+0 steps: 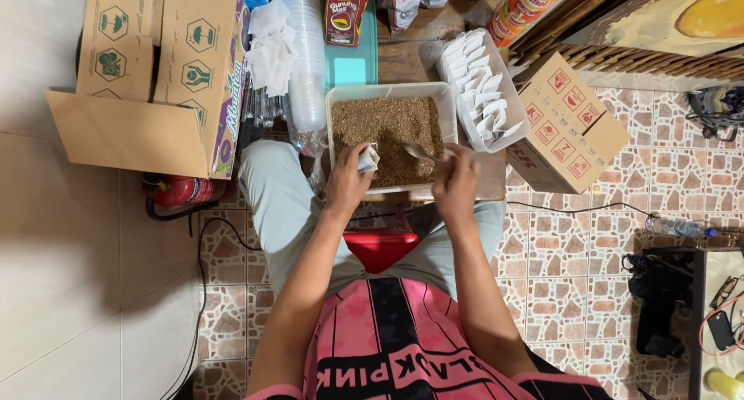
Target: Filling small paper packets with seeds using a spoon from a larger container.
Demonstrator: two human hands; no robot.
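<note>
My left hand (346, 181) pinches a small white sachet (369, 160) over the tub of brown granules (387, 127); my right hand (456, 184) grips a spoon (418, 151). A tilted spoon could spill granules.

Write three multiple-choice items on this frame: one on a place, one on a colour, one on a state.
1. Where is the clear tub of folded white bags?
A. right of the tub of brown grains
B. on the floor by the red thing
C. inside the cardboard box

2. What colour is the striped shirt?
A. green
B. pink and black
C. white

3. What does the left hand hold?
A. nothing
B. a bottle
C. a small white bag

Key: 1 A, it stands beside the tub of brown grains; 2 B, pink with black stripes; 3 C, the small white bag is pinched in its fingers while the right hand holds a spoon.
</note>
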